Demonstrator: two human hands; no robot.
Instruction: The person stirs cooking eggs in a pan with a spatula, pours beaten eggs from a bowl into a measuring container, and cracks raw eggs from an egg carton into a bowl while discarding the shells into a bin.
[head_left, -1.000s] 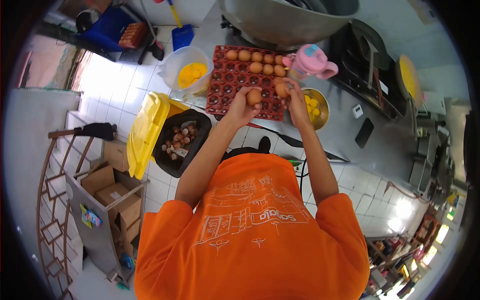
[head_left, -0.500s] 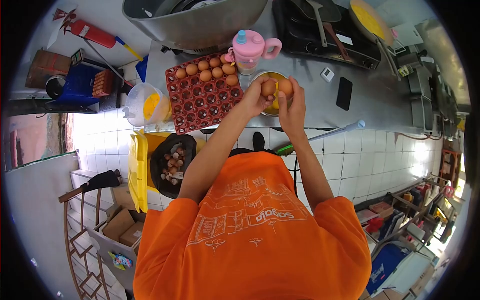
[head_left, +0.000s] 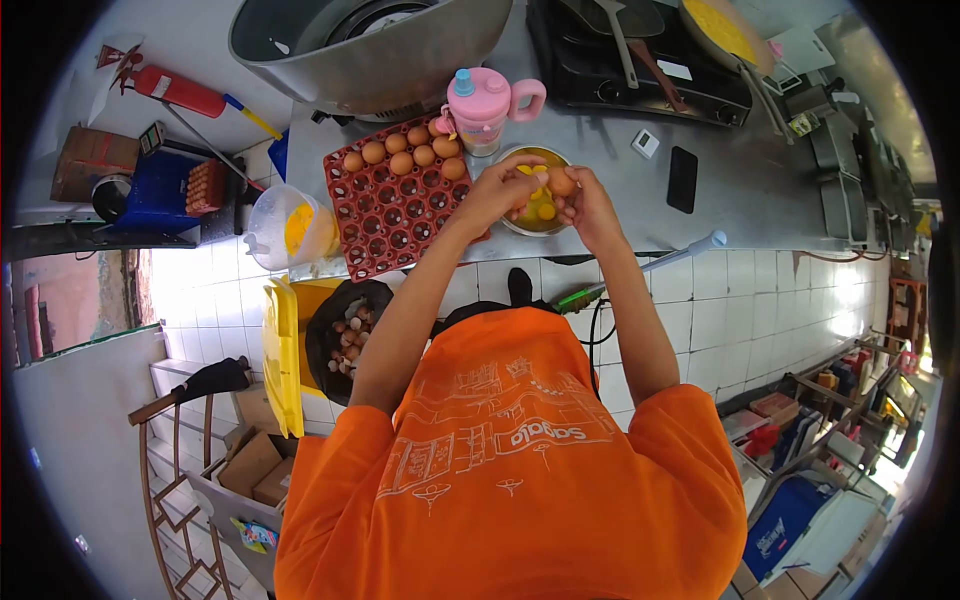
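Observation:
Above a round metal bowl (head_left: 566, 158) my right hand (head_left: 597, 215) is closed on a brown egg (head_left: 561, 183). My left hand (head_left: 490, 197) is curled over the bowl's left side, its fingertips close to that egg. A brown edge shows under its fingers, apparently an egg mostly hidden by them; whether it is broken I cannot tell. Loose yolks (head_left: 546, 212) lie in the bowl. Left of the bowl, a red egg tray (head_left: 385, 215) has several whole brown eggs (head_left: 400, 163) in its far rows. A pink-lidded cup (head_left: 480, 110) stands just behind the bowl.
A plastic jug (head_left: 270, 230) with yellow contents stands at the table's left edge. Eggshells fill a black-lined bin (head_left: 325, 325) below. On the right are a phone (head_left: 682, 180), a small white device (head_left: 645, 144) and a stove (head_left: 640, 75). A large metal pot (head_left: 370, 75) stands behind.
My hands have lowered over the bowl, and the left one has turned so its fingers cover its egg. The right hand's egg is lower, and more yolk shows. The view has shifted slightly.

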